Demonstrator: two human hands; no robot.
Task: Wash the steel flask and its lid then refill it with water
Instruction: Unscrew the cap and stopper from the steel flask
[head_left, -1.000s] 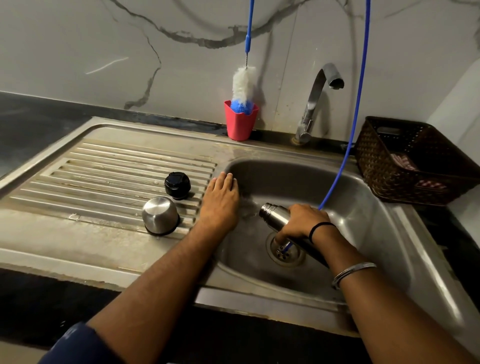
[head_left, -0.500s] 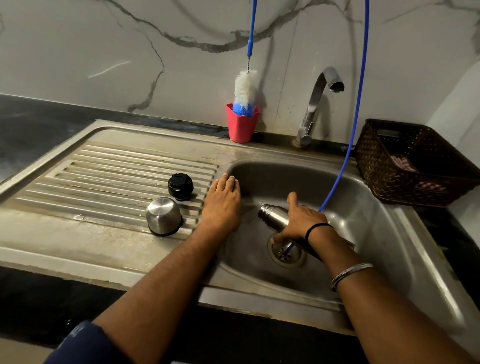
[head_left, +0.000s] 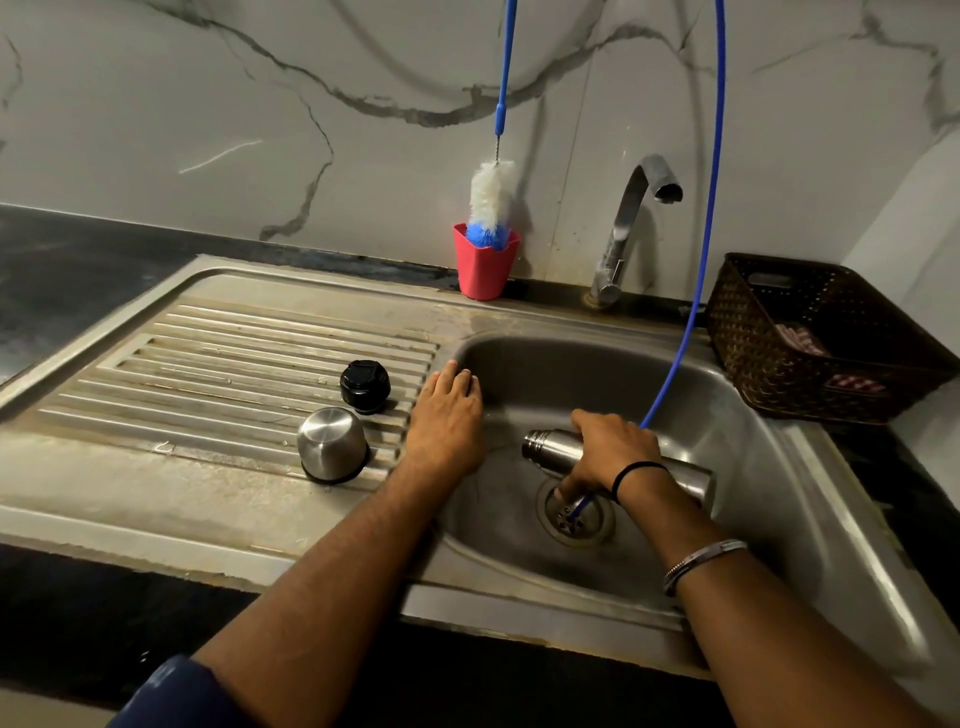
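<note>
The steel flask (head_left: 550, 446) lies on its side in the sink basin (head_left: 737, 415), mouth pointing left, over the drain (head_left: 574, 514). My right hand (head_left: 608, 449) is wrapped around its middle from above. My left hand (head_left: 447, 421) rests flat on the basin's left rim, fingers together, holding nothing. On the ribbed drainboard (head_left: 218, 364) the steel cup lid (head_left: 330, 444) stands upside down, and the black stopper (head_left: 364, 385) sits just behind it.
A blue hose (head_left: 696, 291) hangs from above into the drain. The tap (head_left: 631, 223) stands behind the basin with no water running. A red cup (head_left: 484, 265) holds a white and blue bottle brush (head_left: 491, 200). A brown woven basket (head_left: 815, 338) sits at the right.
My right hand has shifted on the flask, its thumb dropping back down onto the steel body. The flask lies slightly flatter. My left hand has stayed on the rim.
</note>
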